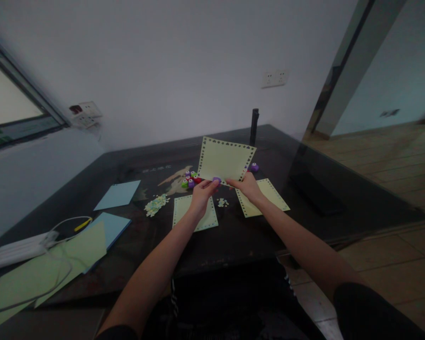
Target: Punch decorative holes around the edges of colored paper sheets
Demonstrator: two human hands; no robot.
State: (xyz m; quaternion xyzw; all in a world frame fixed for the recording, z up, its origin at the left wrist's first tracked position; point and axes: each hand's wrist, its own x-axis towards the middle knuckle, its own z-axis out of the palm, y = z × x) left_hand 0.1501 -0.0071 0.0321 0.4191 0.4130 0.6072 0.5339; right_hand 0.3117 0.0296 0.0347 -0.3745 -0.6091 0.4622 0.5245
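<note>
A pale yellow-green sheet of paper (225,160) is held up above the table, with small punched holes along its borders. My left hand (201,196) is closed on a small purple paper punch (216,180) at the sheet's lower edge. With fingers pinched, my right hand (248,185) grips the sheet near its lower right corner. Below lie two more hole-bordered sheets, a pale green one (194,212) under my left hand and a yellowish one (264,198) under my right. A little heap of paper bits (223,202) sits between them.
Several colourful punches (189,180) cluster behind my left hand; another purple punch (254,167) stands at right. Left are a larger confetti pile (157,204), blue paper (118,194), green sheets (71,255) and a white power strip (17,250) with cable. A black object (317,193) lies right.
</note>
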